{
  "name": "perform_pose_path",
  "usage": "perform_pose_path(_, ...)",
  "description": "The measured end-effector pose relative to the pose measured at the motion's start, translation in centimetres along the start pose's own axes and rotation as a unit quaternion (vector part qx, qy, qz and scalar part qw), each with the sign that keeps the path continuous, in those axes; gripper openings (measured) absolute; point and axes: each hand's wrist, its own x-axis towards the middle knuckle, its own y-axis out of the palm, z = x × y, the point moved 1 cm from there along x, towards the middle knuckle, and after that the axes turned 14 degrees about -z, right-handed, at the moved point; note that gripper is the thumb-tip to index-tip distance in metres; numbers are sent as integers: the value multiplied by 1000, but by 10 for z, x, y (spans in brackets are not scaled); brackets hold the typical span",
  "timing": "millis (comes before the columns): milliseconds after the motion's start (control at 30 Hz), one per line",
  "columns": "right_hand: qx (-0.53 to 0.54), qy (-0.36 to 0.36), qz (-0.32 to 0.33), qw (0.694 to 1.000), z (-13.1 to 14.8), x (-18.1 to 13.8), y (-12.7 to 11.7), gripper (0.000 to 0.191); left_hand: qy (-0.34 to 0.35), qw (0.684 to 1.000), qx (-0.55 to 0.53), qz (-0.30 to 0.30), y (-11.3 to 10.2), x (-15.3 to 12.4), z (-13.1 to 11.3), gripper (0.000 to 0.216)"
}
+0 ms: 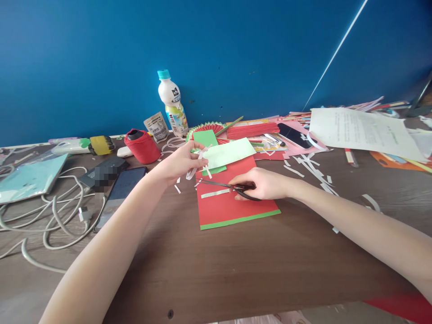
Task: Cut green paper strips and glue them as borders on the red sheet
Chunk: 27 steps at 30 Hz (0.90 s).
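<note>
My left hand (182,163) pinches a light green paper sheet (229,152) at its left edge, where thin white strips (202,158) curl off it. My right hand (261,183) is closed on the handles of black scissors (219,184), whose blades point left toward the strips. Under both hands a red paper sheet (229,204) with a green edge lies flat on the brown table (216,261). One white strip (215,193) rests on the red sheet.
A drink bottle (173,104), a red thread spool (141,146), two phones (121,186) (293,135), white cables (57,216) and a tablet (29,177) lie at left and behind. Red paper stacks (253,130), white paper (361,132) and scattered strips (313,168) fill the right.
</note>
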Motion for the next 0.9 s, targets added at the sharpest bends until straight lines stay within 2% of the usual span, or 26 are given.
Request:
perform_pose_path(133, -21, 11, 24, 999, 2, 0, -6, 29, 4, 999, -36, -3, -4, 2, 1, 34)
perform_pose_path(400, -110, 41, -25, 993, -15, -2, -38, 42, -10, 995, -66, -71, -7, 4, 3, 37)
perform_pose_path(467, -143, 39, -37, 988, -23, -2, -44, 43, -16, 995, -70, -69, -5, 5, 4, 36)
perform_pose_path(667, -243, 86, -78, 963, -34, -2, -45, 31, -13, 997, -60, -37, 0, 4, 3, 31)
perform_pose_path(900, -229, 109, -57, 966, -41, -4, -48, 38, -12, 999, -43, -13, 2, 3, 4, 31)
